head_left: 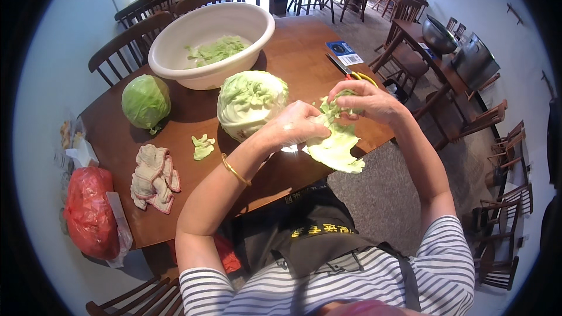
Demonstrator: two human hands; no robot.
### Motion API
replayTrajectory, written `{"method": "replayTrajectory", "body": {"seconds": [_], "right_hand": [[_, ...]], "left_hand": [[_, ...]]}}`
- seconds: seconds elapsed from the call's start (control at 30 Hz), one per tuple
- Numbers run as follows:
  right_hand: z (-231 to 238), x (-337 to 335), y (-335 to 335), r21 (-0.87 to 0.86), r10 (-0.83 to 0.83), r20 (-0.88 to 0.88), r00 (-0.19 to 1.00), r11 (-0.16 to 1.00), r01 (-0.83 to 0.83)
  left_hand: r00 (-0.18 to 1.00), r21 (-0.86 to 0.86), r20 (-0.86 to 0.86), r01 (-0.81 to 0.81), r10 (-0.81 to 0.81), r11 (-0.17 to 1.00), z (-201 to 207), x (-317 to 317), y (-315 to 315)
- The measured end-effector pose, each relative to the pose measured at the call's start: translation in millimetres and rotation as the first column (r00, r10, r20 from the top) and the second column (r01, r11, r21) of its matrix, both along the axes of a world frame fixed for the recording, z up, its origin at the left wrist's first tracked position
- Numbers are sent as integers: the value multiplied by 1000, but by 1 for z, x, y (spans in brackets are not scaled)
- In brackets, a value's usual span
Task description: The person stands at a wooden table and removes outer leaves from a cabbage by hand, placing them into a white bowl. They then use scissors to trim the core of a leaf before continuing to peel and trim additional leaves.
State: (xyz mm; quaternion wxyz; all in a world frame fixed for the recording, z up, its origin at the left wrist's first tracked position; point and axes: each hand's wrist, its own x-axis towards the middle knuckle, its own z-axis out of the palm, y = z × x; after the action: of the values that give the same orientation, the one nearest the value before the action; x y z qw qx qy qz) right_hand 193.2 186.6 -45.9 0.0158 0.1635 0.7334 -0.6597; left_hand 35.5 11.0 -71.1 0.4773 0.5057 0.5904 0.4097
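A pale green cabbage leaf (336, 147) is held between my two hands above the table's near right edge. My left hand (300, 126) grips its left side, fingers closed. My right hand (364, 100) is closed on the crumpled upper part of the same leaf. Just left of my left hand stands a large cabbage (252, 104) with its outer leaves peeled. Another round green cabbage (146, 102) sits farther left, and a small torn leaf piece (203, 147) lies between. Behind them, a wide white basin (175, 69) has torn leaves (218, 51) in it.
Scissors (341, 65) with red and yellow handles lie beyond my right hand, near a blue printed card (345, 52). A crumpled cloth (154, 179) rests on the wooden table (298, 52). A red plastic bag (91, 213) is at the left edge. Chairs surround; a side table bears metal pots (475, 61).
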Motion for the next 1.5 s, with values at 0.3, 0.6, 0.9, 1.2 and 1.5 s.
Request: {"method": "replayTrajectory", "body": {"seconds": [0.3,0.6,0.9,1.2,1.5], "right_hand": [[-2,-7,-47,777,97,-136,986,628,45],[-10,8,18,159,-296,-135,946,935,316],[-12,11,-17,229,-97,26,995,969,88],[-32,7,14,406,-383,-247,890,794,453],[-24,28,-6,-232,-240,-12,971,945,231]], "left_hand": [[973,37,-166,-157,161,987,-15,1,6],[913,299,-252,-243,322,923,-1,9,-4],[888,309,-316,-235,333,921,-6,9,2],[916,379,-154,-291,370,878,9,19,-12],[711,637,-314,-333,629,695,-2,13,0]]}}
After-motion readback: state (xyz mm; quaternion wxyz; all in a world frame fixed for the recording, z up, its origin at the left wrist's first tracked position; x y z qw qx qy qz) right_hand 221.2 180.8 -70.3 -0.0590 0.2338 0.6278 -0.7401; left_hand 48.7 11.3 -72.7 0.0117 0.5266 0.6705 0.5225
